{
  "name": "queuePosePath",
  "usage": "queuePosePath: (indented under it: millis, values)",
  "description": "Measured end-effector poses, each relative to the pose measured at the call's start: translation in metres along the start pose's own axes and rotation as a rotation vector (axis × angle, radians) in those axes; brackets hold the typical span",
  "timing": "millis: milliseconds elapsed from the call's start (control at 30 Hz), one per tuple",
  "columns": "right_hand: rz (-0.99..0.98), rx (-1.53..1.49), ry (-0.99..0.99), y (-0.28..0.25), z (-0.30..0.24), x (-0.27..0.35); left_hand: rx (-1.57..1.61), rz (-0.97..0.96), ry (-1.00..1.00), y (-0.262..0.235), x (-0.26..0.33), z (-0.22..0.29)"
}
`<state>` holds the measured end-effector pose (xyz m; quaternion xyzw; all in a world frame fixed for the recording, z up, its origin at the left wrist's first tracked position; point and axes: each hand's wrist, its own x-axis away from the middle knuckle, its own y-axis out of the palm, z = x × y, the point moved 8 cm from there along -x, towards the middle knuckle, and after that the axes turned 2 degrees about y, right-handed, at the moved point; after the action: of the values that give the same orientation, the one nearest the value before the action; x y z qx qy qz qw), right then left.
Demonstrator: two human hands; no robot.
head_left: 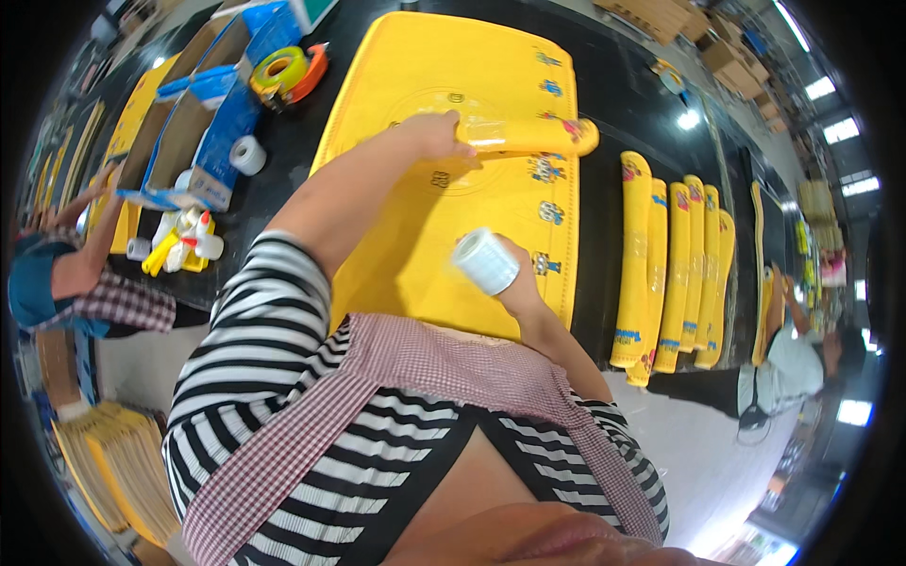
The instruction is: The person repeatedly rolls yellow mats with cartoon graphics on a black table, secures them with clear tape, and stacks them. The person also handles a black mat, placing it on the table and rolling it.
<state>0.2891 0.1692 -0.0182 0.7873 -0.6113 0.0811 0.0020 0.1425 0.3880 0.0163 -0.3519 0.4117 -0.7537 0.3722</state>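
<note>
In the upper middle of the frame the left hand has its grip closed around one end of a rolled yellow mat, which lies crosswise with a band of clear film about it. Under it a flat yellow mat with small coloured cartoon prints down its right border is spread on the black desk. Just below centre the right hand has its fingers curled around a small white roll of clear film, held above the lower part of the flat mat and well apart from the rolled one.

Right of centre, five more rolled yellow mats lie side by side on the desk, each standing lengthwise in the frame with coloured prints at the ends and a clear band round the middle. A further yellow piece lies beyond them near the right edge.

At the upper left an open blue and brown cardboard box sits on the desk. Next to it are a yellow-green tape roll in an orange dispenser and a small white roll. Below the box a cluster of white and yellow bottles stands at the desk's edge.

At the left edge another person's arm reaches toward the desk. At the right edge a second person in a pale top stands by the desk.
</note>
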Motion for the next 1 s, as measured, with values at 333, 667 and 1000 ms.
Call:
queuePosePath:
  millis: [333,667,1000]
  values:
    - [0.546,-0.829,-0.03,-0.143,0.031,0.066,0.897,-0.127,0.577,0.088,0.165,0.171]
    - [0.736,0.361,0.255,-0.402,-0.01,0.213,0.28,0.115,0.36,0.088,0.304,0.025]
    - [0.161,1.032,0.505,-0.231,0.031,0.127,0.025,0.154,0.415,0.1,0.359,0.016]
